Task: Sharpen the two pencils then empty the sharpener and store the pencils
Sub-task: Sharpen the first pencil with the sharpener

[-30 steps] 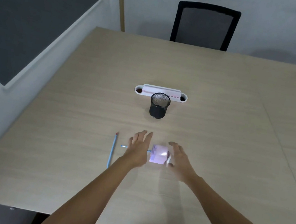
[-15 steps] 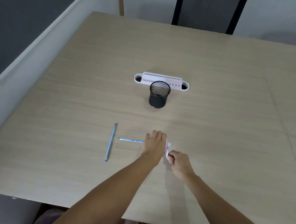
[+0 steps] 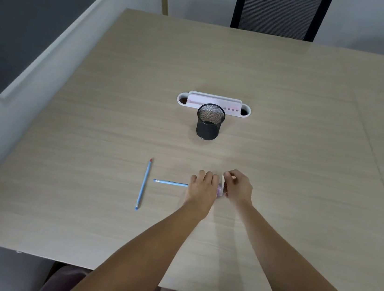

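Head view, looking down at a light wood table (image 3: 285,133).

Left hand (image 3: 202,188) is palm down over the sharpener (image 3: 219,191), fingers curled over its top, gripping it against the table. Only a small lilac edge of the sharpener shows, between the two hands; the rest is hidden under the left hand.

Right hand (image 3: 238,185) sits just right of the sharpener, fingers bent, thumb and fingertips pinching the white crank handle (image 3: 223,180) at the sharpener's right side. Grip looks closed on the handle; exact finger placement is too small to tell.

One blue pencil (image 3: 170,182) lies flat, running left-right, its right end going under the left hand toward the sharpener; whether the tip is inside cannot be seen. Its left end is free on the table.

Second pencil (image 3: 143,184) lies to the left, running near-far, slightly tilted, red end away from the person, dark end nearer. It is apart from both hands and does not touch the first pencil, though the first pencil's left end is near it.

Black mesh cup (image 3: 210,122) stands upright farther back, centre of table, well apart from the hands. Just behind it lies a white tray (image 3: 245,111) with a pink-white insert, holes at both ends.

Black chair (image 3: 279,10) at the far edge of the table. Both forearms bare.
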`<state>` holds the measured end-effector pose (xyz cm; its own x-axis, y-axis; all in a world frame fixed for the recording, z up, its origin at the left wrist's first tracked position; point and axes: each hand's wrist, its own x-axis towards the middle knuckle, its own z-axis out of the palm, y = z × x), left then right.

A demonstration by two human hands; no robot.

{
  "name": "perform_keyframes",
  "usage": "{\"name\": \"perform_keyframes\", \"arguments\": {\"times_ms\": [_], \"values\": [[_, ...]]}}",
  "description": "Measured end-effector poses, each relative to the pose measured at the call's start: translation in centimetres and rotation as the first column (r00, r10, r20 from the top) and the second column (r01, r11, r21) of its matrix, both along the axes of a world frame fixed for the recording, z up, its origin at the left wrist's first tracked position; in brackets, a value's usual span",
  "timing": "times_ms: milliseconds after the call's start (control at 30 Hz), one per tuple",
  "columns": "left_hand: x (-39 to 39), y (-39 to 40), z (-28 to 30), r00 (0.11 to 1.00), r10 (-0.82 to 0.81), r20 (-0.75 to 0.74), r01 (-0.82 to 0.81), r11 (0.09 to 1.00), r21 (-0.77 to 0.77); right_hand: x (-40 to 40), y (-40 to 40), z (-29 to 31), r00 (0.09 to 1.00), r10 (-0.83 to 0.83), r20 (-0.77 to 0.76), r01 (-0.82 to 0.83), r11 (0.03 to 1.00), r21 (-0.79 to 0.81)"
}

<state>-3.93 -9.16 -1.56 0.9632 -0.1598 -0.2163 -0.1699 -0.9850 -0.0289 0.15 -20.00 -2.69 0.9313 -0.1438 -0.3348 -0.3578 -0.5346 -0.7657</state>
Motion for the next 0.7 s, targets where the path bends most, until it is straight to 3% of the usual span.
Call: {"name": "perform_keyframes", "arguments": {"times_ms": [133,367,433,567,700], "values": [[0.2,0.0,0.3,0.999,0.018,-0.045,-0.018,1.000,0.000,-0.3,0.1,-2.1,0.994,0.021,-0.109,-0.030,0.997,-0.076],[0.5,-0.1,-0.2,1.000,-0.005,-0.016,0.005,1.000,0.004,-7.3,-1.7,-0.6,0.974,0.188,-0.124,-0.185,0.982,0.042],[0.4,0.0,0.0,1.000,0.001,-0.007,-0.001,1.000,-0.029,-6.2,-1.9,1.3,0.978,0.203,-0.048,-0.199,0.977,0.074],[0.3,0.1,0.3,0.999,-0.007,0.040,0.010,0.998,-0.054,-1.3,-0.7,0.9,0.998,0.032,0.051,-0.035,0.997,0.068],[0.5,0.2,0.1,1.000,0.026,-0.010,-0.027,0.999,-0.048,0.4,0.1,-1.6,0.998,-0.043,-0.052,0.042,0.999,-0.011]]}}
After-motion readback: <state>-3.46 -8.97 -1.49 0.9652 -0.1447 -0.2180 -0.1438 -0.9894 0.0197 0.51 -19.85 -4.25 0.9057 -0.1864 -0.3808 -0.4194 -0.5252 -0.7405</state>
